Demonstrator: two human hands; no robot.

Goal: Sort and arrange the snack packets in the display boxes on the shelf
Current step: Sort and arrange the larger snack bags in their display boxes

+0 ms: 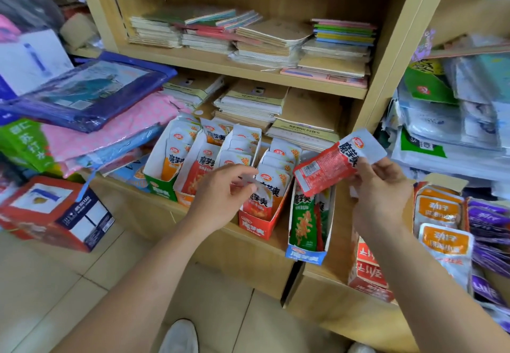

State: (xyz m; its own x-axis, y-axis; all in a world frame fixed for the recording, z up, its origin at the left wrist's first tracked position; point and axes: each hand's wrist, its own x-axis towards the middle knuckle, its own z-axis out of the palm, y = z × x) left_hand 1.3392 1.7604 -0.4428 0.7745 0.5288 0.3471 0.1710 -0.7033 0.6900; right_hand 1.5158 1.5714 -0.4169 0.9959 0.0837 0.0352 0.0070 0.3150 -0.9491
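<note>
Red packet tilted, aloft over blue-fronted box; white-topped packets upright in row of display boxes on shelf.

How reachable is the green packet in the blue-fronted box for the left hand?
Probably yes: the left hand is at the neighbouring red box, and the green packet stands exposed. Only the red packet in the right hand overhangs its top.

Red snack packet pinched in right hand above blue display box; boxed packet pinched at top by left hand over red display box; notebooks stacked on shelves behind.
</note>
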